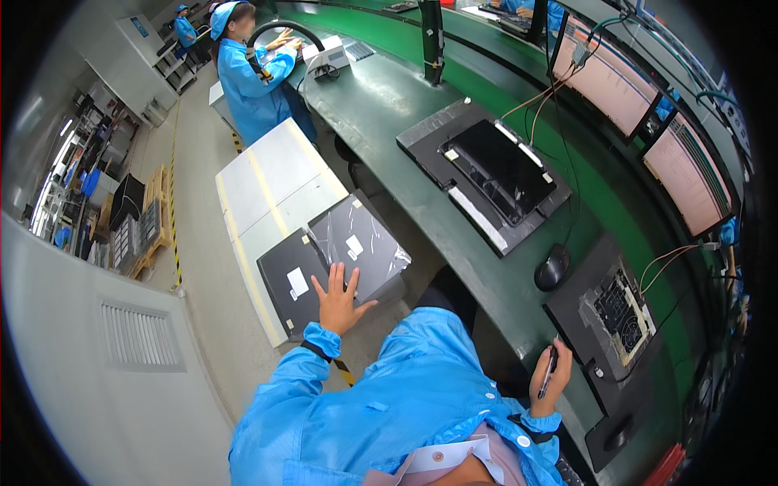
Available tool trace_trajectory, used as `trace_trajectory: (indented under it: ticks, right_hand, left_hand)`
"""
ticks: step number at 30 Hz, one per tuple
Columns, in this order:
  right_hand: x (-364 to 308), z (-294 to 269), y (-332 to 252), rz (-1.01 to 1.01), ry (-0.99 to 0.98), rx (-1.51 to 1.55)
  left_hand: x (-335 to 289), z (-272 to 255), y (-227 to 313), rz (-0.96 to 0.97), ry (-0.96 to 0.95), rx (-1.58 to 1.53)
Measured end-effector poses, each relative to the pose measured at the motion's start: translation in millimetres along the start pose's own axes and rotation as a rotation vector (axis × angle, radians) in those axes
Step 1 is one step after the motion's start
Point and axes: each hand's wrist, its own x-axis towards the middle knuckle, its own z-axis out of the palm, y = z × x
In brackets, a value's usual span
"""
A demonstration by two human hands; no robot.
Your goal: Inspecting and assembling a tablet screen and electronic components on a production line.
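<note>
My left hand (336, 306) spreads open over the dark panels (284, 259) on a white board (296, 182) — covering part of them; my right hand (559, 379) grips a black pen-like tool (549, 371) — partly hidden.

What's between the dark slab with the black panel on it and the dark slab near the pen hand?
A black computer mouse lies on the green tabletop between the far slab and near slab, as the head view shows.

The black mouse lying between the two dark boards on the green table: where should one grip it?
Probably from above, with the black mouse pinched across its two long sides: it lies flat, rounded back up, narrower across than lengthwise.
</note>
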Motion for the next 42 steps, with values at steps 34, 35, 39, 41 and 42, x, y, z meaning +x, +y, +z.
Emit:
trace_trajectory:
  ticks: [34,35,39,41,42]
  right_hand:
    - [-31,-59,-1,0.162,0.273,-0.436]
    - [-33,-76,2,0.119,0.294,-0.475]
    - [-55,-163,57,0.114,0.615,-0.619]
    - [-84,-202,98,0.311,0.716,-0.506]
    - [-90,-216,109,0.338,0.723,-0.576]
  left_hand:
    - [154,-16,102,0.373,0.42,-0.822]
    - [126,-28,155,0.483,0.422,-0.813]
    - [58,-51,291,1.328,-0.028,-0.963]
    - [44,-49,327,1.543,-0.049,-0.912]
    - [40,-49,340,1.543,-0.017,-0.914]
